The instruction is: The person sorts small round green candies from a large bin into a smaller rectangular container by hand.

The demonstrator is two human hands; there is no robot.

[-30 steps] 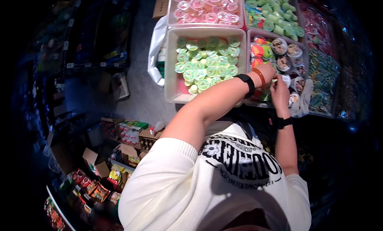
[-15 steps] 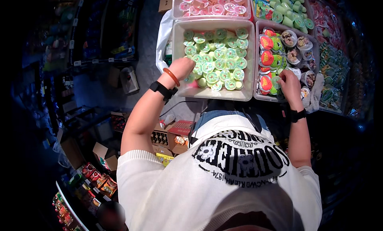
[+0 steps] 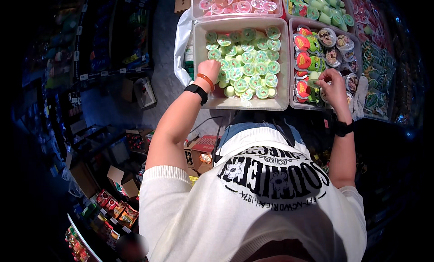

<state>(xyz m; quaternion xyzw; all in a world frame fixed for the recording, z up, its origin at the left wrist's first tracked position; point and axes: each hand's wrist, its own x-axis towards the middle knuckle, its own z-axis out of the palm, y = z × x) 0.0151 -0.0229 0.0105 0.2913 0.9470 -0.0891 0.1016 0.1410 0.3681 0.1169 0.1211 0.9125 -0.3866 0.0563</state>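
A pale plastic bin in front of me holds many small green jelly cups with printed lids. At its left side my left hand reaches in, closed, knuckles up; its fingertips are hidden, so whatever they grip does not show. Over the bin on the right, my right hand pinches a green jelly cup between thumb and fingers. Below that cup lie red-lidded cups with green wrapping and clear-lidded cups with pinkish-brown contents.
Behind stands a bin of pink jelly cups; a further one of green cups is at the back right. A white plastic bag hangs left of the near bin. Open cartons and snack packs lie lower left.
My left hand has risen slightly along the bin's left side. My right hand has shifted a little right, and the green cup in its pinch now shows more plainly.
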